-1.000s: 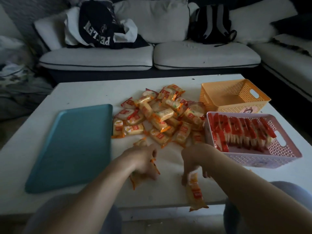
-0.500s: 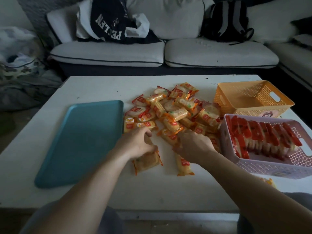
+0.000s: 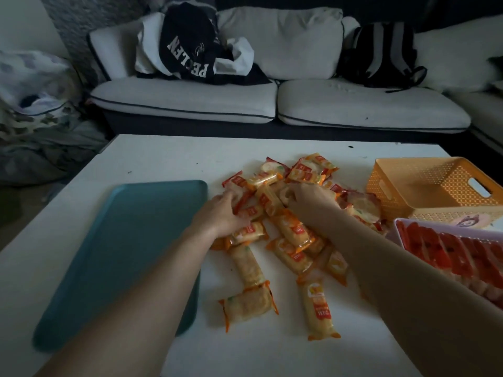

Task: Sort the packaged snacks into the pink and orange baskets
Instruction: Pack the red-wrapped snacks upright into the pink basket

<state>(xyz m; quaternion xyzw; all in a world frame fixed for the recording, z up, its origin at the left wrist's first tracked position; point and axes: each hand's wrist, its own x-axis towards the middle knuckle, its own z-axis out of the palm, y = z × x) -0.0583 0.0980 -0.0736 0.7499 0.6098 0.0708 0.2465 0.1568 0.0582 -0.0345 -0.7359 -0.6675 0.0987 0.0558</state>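
Note:
A pile of orange and red-trimmed snack packets (image 3: 307,170) lies mid-table. My left hand (image 3: 220,213) reaches into the pile's left side, its fingers curled over a red-edged packet (image 3: 239,198). At the pile's middle, my right hand (image 3: 313,198) curls its fingers round a pale packet (image 3: 284,195). Three orange packets (image 3: 247,306) (image 3: 318,311) (image 3: 246,263) lie loose nearer me. The orange basket (image 3: 435,191) stands empty at the right. In front of it, the pink basket (image 3: 398,227) holds a row of red packets (image 3: 449,248).
A teal tray (image 3: 130,254) lies flat on the left of the white table (image 3: 168,159). Behind the table stands a white sofa (image 3: 353,104) with dark clothing (image 3: 187,50) and a black backpack (image 3: 381,53) on it. Bundled fabric (image 3: 32,104) sits on the floor at the left.
Both hands have moved forward from the table's near part into the pile. The packets they handled earlier now lie loose near the front.

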